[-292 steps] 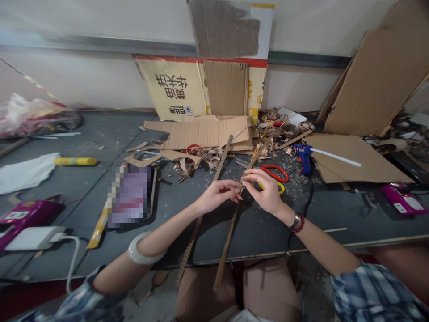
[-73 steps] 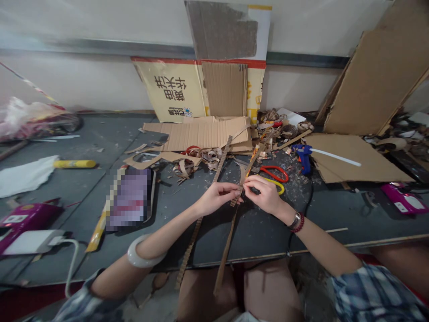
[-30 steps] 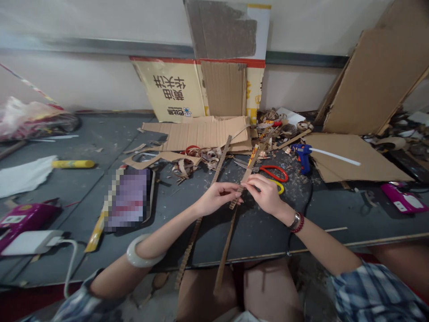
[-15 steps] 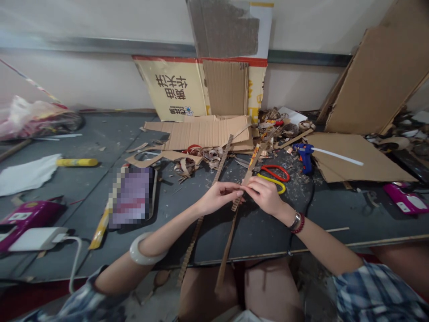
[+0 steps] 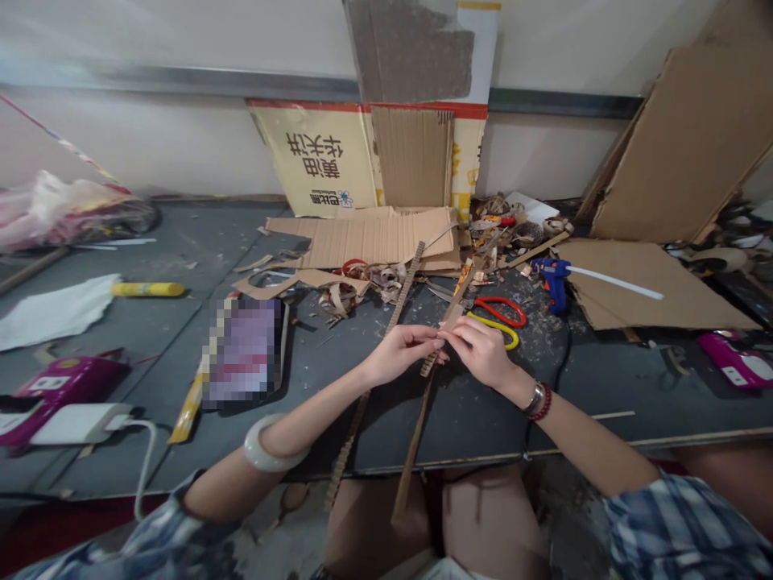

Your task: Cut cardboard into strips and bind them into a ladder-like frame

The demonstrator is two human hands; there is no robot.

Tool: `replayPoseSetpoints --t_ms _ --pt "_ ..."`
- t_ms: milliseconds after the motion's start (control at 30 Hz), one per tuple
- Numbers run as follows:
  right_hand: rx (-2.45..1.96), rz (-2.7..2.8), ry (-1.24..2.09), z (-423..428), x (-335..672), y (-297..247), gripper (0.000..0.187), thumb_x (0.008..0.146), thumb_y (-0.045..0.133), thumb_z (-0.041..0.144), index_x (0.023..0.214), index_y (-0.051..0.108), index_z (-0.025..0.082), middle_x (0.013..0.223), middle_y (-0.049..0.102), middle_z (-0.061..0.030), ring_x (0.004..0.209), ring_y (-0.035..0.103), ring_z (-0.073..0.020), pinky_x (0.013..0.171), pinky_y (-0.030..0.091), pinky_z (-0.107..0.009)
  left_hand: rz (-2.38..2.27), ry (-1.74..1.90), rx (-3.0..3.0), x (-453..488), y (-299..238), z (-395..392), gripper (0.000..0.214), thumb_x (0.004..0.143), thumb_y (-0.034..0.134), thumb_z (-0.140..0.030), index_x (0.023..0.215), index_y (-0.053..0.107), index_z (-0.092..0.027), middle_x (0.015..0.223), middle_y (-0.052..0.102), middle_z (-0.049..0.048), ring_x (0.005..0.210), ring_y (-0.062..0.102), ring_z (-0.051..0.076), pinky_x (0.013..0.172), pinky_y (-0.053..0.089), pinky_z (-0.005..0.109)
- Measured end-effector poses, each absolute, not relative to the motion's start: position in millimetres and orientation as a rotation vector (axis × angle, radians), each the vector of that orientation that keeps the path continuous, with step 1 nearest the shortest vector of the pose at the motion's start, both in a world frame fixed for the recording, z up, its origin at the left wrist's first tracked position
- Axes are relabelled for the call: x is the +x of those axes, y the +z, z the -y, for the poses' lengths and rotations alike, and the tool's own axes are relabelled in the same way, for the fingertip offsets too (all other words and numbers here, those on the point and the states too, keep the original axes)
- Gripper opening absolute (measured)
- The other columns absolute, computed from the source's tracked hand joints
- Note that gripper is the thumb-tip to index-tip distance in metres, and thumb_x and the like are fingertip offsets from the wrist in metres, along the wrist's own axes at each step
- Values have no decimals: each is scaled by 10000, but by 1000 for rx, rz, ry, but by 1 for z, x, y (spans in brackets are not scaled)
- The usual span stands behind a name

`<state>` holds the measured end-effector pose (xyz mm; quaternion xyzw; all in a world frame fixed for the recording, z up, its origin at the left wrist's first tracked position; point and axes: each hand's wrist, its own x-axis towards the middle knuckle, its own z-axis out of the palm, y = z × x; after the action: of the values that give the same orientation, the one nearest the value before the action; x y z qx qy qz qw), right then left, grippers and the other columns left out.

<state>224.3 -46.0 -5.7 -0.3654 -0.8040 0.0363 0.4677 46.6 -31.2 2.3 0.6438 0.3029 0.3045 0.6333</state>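
Observation:
My left hand point(image 5: 398, 354) and my right hand point(image 5: 481, 351) meet above the table's front half, thumbs and fingertips pinched together on a thin cardboard strip point(image 5: 452, 316). Its upper part slants away past my right fingers. A narrow strip end point(image 5: 412, 451) hangs below the hands past the table edge; fingers hide how the pieces join. A long corrugated cardboard strip point(image 5: 406, 290) runs beneath my left hand and also overhangs the edge. Just beyond my right hand lie scissors with red and yellow handles point(image 5: 498, 311).
A blue glue gun point(image 5: 554, 283) with a white glue stick stands at right, near a flat cardboard sheet point(image 5: 658, 286). Cardboard scraps point(image 5: 368, 238) pile up at the back. Left are a blurred-out phone-like object point(image 5: 247, 354), a yellow tube point(image 5: 148, 289) and a white charger point(image 5: 81, 423).
The view has shifted slightly, so the table's things appear a little further right. Both hands keep their pinch on the strip, with only tiny finger movement.

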Motion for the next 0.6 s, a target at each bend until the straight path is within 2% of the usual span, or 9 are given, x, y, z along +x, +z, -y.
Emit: replayPoseSetpoints --t_ms 300,600 --pt "-935 1872 297 45 224 1 127 847 518 199 762 608 171 822 643 -51 783 603 -142 711 507 -271 -717 672 1477 45 1 31 265 812 558 -288 995 623 -108 766 696 50 713 641 145 736 492 264" --pt "-919 1872 248 44 227 2 110 831 514 181 830 624 177 893 640 -61 842 602 -145 762 511 -286 -726 678 1472 45 3 31 254 808 563 -292 970 617 -104 745 691 44 699 636 141 722 488 254"
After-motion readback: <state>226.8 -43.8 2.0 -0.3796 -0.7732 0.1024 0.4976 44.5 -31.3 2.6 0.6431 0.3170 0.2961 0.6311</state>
